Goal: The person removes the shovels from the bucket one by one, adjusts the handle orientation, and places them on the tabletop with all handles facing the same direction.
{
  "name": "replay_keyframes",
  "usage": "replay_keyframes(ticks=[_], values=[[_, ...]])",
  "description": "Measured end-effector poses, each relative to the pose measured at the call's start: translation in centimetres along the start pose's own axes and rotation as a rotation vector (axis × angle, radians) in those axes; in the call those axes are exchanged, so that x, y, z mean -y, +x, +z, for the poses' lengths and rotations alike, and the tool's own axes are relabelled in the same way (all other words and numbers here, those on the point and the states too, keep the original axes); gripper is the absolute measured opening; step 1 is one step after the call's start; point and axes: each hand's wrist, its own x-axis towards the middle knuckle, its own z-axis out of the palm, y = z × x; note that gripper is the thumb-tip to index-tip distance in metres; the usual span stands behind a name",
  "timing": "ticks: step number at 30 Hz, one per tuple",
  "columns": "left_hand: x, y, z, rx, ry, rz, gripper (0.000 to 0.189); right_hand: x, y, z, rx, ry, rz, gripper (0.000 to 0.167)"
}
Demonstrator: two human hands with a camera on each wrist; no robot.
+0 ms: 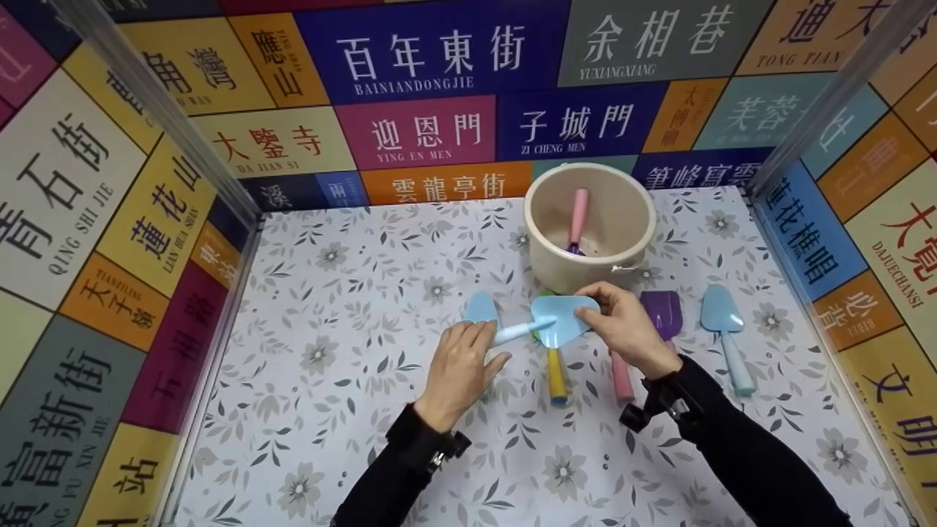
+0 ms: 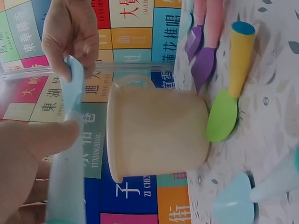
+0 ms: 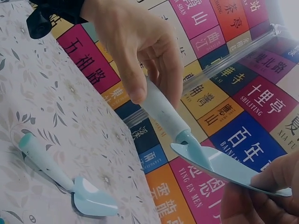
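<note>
A light blue toy trowel [image 1: 560, 322] is held between both hands above the table. My left hand [image 1: 455, 369] grips its pale handle [image 2: 67, 172], thumb laid along it in the left wrist view. With thumb and fingers, my right hand [image 1: 628, 326] pinches the blade near its tip [image 3: 275, 190]. Below lies a green trowel with a yellow handle [image 1: 557, 377], its blade mostly hidden in the head view. A second light blue trowel [image 1: 481, 307] lies under the left hand, partly covered by it.
A cream bucket [image 1: 542, 256] stands at the back with a pink-handled tool [image 1: 578, 216] in it. Purple tools [image 1: 662, 311] with pink handles lie by the right hand. Another light blue trowel [image 1: 723, 315] is further right. Printed panels wall the floral table [image 1: 329, 410].
</note>
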Motion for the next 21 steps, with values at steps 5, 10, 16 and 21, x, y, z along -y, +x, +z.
replay_keyframes(ticks=[5, 10, 16, 21], values=[[-0.5, 0.6, 0.4, 0.038, 0.02, 0.004, 0.049, -0.2, 0.2, 0.4, -0.015, -0.056, -0.033, 0.017], [-0.6, 1.1, 1.1, 0.058, 0.075, 0.016, 0.043, -0.4, 0.2, 0.9, -0.015, -0.078, -0.049, 0.017], [-0.6, 1.3, 1.6, 0.074, 0.127, 0.028, 0.031, -0.3, 0.2, 1.3, 0.001, -0.098, -0.089, 0.017], [-0.6, 1.2, 1.6, 0.111, 0.135, 0.039, 0.027, -0.3, 0.2, 1.2, 0.016, -0.138, -0.1, 0.018]])
